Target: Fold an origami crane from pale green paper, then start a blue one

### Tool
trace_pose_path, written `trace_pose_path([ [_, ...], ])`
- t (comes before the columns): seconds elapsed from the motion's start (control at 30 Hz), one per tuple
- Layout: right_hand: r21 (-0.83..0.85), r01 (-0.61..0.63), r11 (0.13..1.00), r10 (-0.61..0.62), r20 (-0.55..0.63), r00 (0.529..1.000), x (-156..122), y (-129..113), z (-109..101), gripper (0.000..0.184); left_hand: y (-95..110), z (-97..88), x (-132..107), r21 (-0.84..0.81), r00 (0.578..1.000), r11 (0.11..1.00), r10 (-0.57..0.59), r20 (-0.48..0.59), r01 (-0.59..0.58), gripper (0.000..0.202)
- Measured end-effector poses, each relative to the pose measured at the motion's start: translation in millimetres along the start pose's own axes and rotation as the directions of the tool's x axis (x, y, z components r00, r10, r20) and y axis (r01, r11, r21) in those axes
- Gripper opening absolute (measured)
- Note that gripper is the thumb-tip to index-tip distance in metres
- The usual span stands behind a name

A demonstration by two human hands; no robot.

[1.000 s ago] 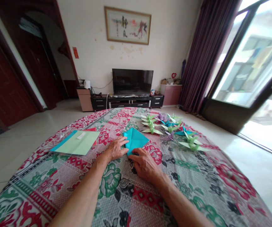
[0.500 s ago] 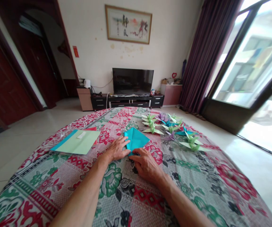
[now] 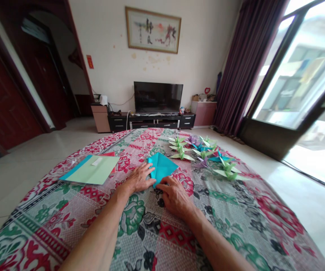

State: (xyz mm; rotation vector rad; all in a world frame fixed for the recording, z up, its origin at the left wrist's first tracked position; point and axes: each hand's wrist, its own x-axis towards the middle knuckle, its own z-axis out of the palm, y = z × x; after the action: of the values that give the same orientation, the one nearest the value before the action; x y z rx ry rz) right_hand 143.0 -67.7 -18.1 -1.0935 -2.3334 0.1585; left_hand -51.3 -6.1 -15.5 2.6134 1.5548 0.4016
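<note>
At the centre of the frame, a folded teal paper square (image 3: 161, 168) lies flat on the round surface covered by a floral patterned cloth (image 3: 140, 229). The left hand (image 3: 138, 178) rests with fingers spread, pressing the paper's left edge; the right hand (image 3: 174, 196) pins its near corner with loosely curled fingertips. Folded paper cranes in green, purple and teal (image 3: 204, 152) sit at centre right, and a stack of flat coloured paper sheets (image 3: 91, 169) lies at centre left.

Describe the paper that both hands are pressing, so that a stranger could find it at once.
On the flowered tablecloth, look at the middle of the table, in front of the television. The teal folded paper lies flat there, with the left hand and the right hand on its near corner. Unlike the finished paper cranes to its right and the loose flat sheets to its left, it is a half-folded diamond.
</note>
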Motion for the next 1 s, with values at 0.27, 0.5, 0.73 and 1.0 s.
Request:
trace_pose_path([
  [0.27, 0.001, 0.038, 0.999, -0.038, -0.002, 0.999, 1.0, 0.1, 0.4, 0.038, -2.7, 4.2, -0.4, -0.005, 1.0, 1.0, -0.008, -0.017, 0.008, 0.055],
  [0.5, 0.013, 0.052, 0.999, -0.052, -0.006, 0.999, 2.0, 0.0, 0.2, 0.036, 0.6, 0.6, -1.7, -0.015, 1.0, 1.0, -0.016, -0.009, 0.016, 0.056],
  [0.73, -0.045, 0.026, 0.999, -0.025, 0.042, 0.999, 1.7, -2.6, -0.2, 0.048, -1.6, 3.7, -1.3, -0.03, 1.0, 0.999, -0.03, -0.007, 0.03, 0.052],
  [1.0, -0.068, 0.033, 0.997, -0.027, 0.085, 0.996, 1.8, -5.3, -4.3, 0.052, -4.0, 3.5, 0.1, -0.046, 1.0, 0.999, -0.007, 0.0, 0.007, 0.055],
])
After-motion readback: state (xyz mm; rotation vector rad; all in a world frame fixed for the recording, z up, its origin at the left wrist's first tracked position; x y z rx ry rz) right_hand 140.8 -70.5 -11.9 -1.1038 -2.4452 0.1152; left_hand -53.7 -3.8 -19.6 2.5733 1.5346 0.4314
